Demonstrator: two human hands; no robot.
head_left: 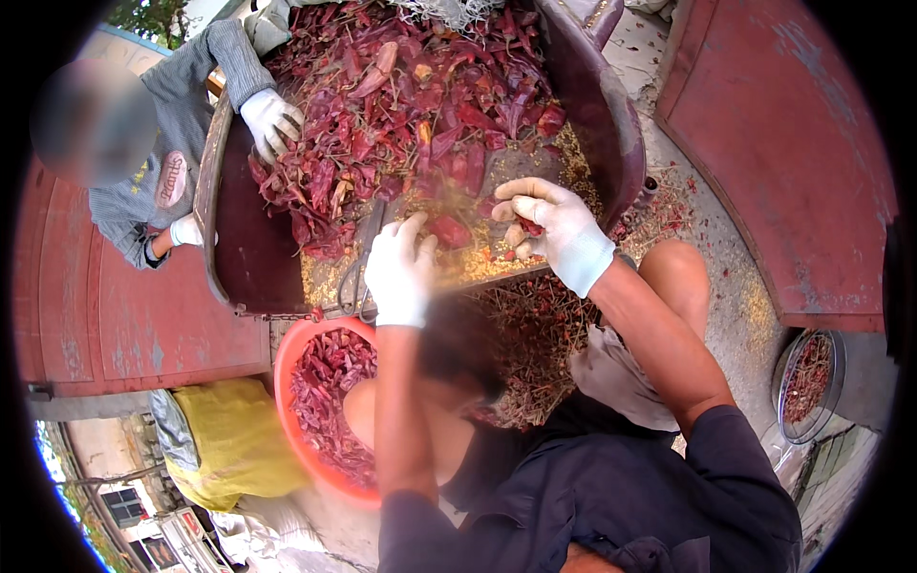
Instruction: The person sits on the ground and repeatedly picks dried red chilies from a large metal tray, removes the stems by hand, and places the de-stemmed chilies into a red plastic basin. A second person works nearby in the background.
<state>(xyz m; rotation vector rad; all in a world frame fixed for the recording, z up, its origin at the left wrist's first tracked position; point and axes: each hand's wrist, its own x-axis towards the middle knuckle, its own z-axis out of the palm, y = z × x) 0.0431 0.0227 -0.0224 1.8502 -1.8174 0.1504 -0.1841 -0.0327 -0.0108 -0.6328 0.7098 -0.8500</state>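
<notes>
A heap of dried red peppers [382, 105] fills a deep maroon metal tub, perhaps a wheelbarrow [621, 124], in front of me. My left hand [399, 272], in a white glove, is over the tub's near edge, its thumb and forefinger apart and nothing visible between them. Right of it, my gloved right hand [564, 229] is closed with a small piece of dried red pepper [528, 227] at its fingertips. Between my hands lies a dried pepper [449, 232] among yellow seeds [478, 267]. A dark metal looped tool [351, 282] sits beside my left hand.
A co-worker's gloved hand [272, 122] touches the heap at the left. Below the tub are an orange-red basin [287, 382] of peppers and a pile of stems [535, 334]. A metal-rimmed round container [795, 435], a yellow sack [229, 439] and red metal panels [774, 143] stand around.
</notes>
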